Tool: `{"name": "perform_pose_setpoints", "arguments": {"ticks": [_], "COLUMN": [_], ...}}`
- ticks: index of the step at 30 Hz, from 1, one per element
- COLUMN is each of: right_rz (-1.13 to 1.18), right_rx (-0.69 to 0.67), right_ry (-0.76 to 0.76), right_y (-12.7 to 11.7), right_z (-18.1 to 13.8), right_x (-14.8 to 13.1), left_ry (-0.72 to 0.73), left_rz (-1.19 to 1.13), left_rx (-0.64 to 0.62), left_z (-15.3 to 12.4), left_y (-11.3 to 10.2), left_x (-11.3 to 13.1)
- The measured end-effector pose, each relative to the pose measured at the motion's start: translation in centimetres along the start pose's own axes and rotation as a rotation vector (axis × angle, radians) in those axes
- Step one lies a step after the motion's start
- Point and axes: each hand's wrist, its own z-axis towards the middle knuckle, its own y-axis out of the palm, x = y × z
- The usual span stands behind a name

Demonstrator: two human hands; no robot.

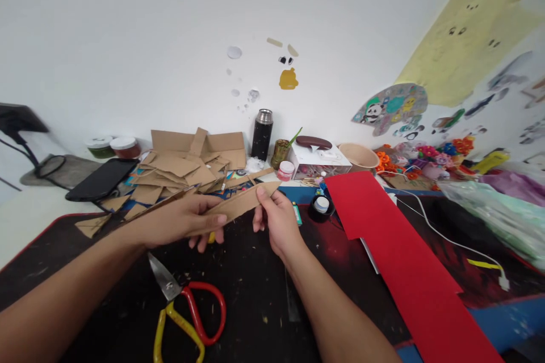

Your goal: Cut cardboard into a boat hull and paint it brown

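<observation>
Both my hands hold one long brown cardboard strip (240,202) above the dark desk mat (251,295). My left hand (179,221) grips its near end, fingers curled under it and thumb on top. My right hand (276,218) pinches the far end between thumb and fingers. The strip points up and to the right, toward the wall. Scissors (187,309) with one red and one yellow handle lie on the mat just below my left forearm.
A heap of cardboard pieces (187,170) and a black phone (102,178) lie at the back left. A large red sheet (404,261) runs along the right. A black flask (261,133), a tape roll (321,207), a white cable (443,235) and craft clutter line the wall.
</observation>
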Motion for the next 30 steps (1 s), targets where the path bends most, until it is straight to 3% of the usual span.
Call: {"name": "perform_pose_setpoints", "arguments": {"ticks": [4, 11, 18, 23, 30], "right_rz": [0.02, -0.051, 0.022, 0.086, -0.016], "right_rx": [-0.006, -0.016, -0.021, -0.034, -0.125], "right_ry": [0.006, -0.013, -0.018, -0.001, -0.01], "right_y": [-0.1, -0.3, -0.3, -0.3, -0.1], "right_z": [0.1, -0.1, 0.1, 0.3, -0.1], "right_x": [-0.2, -0.1, 0.0, -0.1, 0.3], "left_ry": [0.003, -0.001, -0.029, -0.046, -0.052], "left_rz": [0.003, 0.046, 0.109, 0.18, 0.193], "left_rx": [0.048, 0.065, 0.037, 0.101, 0.098], "left_z": [0.0, -0.2, -0.4, -0.9, -1.4], "left_y": [-1.4, -1.8, -2.9, -4.0, -3.2], "left_x": [0.0, -0.4, -0.5, 0.0, 0.5]}}
